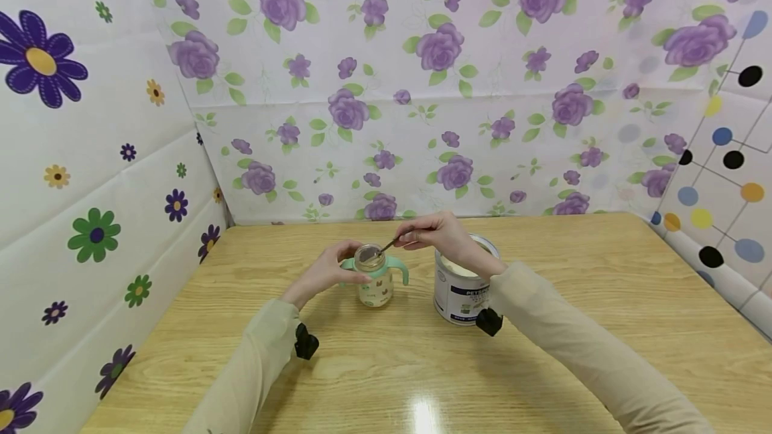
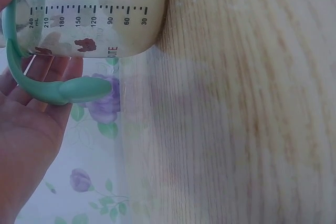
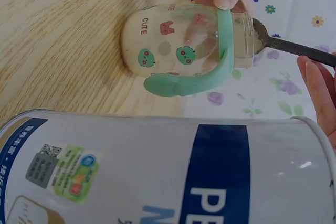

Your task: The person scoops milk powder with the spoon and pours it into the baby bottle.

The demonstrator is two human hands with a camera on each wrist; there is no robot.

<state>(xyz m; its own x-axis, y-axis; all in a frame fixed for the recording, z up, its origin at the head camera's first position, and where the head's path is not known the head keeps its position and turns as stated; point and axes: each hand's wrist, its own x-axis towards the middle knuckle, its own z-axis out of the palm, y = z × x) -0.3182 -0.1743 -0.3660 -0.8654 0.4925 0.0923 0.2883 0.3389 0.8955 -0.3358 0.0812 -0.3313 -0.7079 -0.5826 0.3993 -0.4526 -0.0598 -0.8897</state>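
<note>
A clear baby bottle [image 1: 375, 293] with green handles and printed cartoon faces stands upright and uncapped on the table. My left hand [image 1: 328, 270] holds it near the neck, thumb in front and fingers behind. The left wrist view shows its measuring marks [image 2: 86, 10] and a curved handle [image 2: 68, 90]. Over the mouth, my right hand [image 1: 443, 236] pinches the handle of a dark spoon [image 1: 392, 243]. The spoon's bowl [image 3: 259, 35] is at the bottle's opening in the right wrist view. Whether the bowl carries anything is hard to tell.
An open white and navy can [image 1: 445, 293] stands right of the bottle, below my right forearm. Pale contents [image 1: 457, 269] show at its opening. The wooden table [image 1: 362, 367] meets flower-print sheeting [image 1: 386, 119] at the back. A dotted sheet [image 1: 724, 220] hangs at right.
</note>
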